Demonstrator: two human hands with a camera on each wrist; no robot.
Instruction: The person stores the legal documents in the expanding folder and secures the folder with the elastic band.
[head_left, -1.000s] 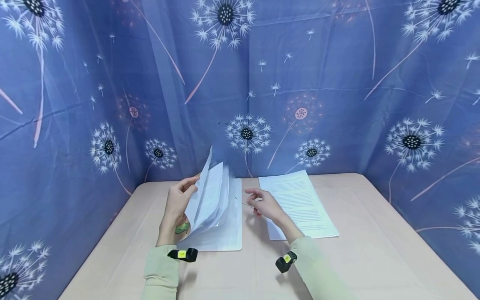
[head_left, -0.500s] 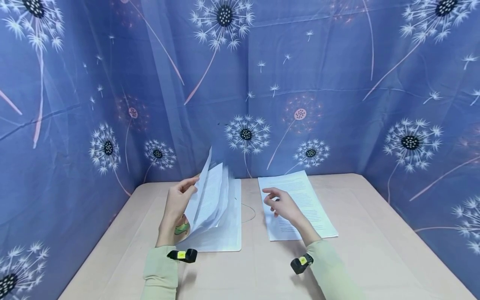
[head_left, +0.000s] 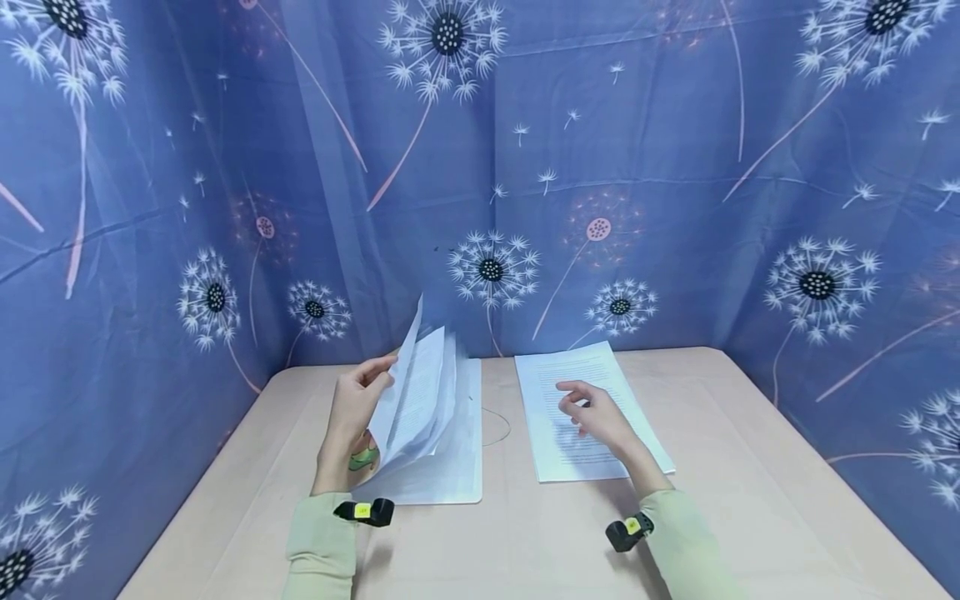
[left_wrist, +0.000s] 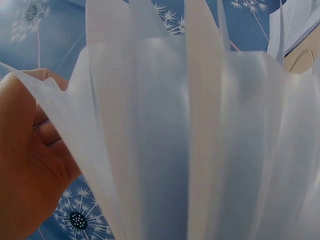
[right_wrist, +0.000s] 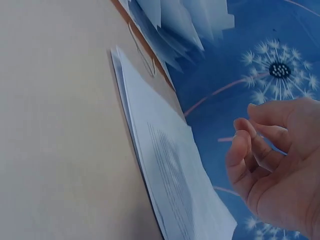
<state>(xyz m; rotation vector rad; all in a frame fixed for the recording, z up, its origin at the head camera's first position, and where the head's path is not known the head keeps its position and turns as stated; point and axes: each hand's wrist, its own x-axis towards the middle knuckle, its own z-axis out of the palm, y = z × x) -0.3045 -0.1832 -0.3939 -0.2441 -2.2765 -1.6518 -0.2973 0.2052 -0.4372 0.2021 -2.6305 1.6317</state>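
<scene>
My left hand [head_left: 356, 403] pinches the raised cover and front leaves of a folder [head_left: 459, 483] with clear plastic pockets, between thumb and fingers. Its leaves [left_wrist: 165, 140] fan upward, some holding printed sheets, and fill the left wrist view. A green picture [head_left: 364, 457] shows on the cover beside that wrist. Over a stack of printed paper [head_left: 630, 417] to the right hovers my right hand [head_left: 597, 414], fingers loosely bent and holding nothing. The right wrist view shows the right hand's bent fingers [right_wrist: 240, 150] apart from the paper.
A thin elastic cord [head_left: 507, 427] loops out from the folder's right edge toward the paper stack. Blue dandelion-print cloth [head_left: 480, 167] walls in the pale table [head_left: 510, 550] at the back and sides. Each wrist carries a small black camera [head_left: 373, 512].
My right hand has moved right, from beside the folder to above the paper stack, uncovering the elastic cord. The left hand and the raised leaves have stayed in place.
</scene>
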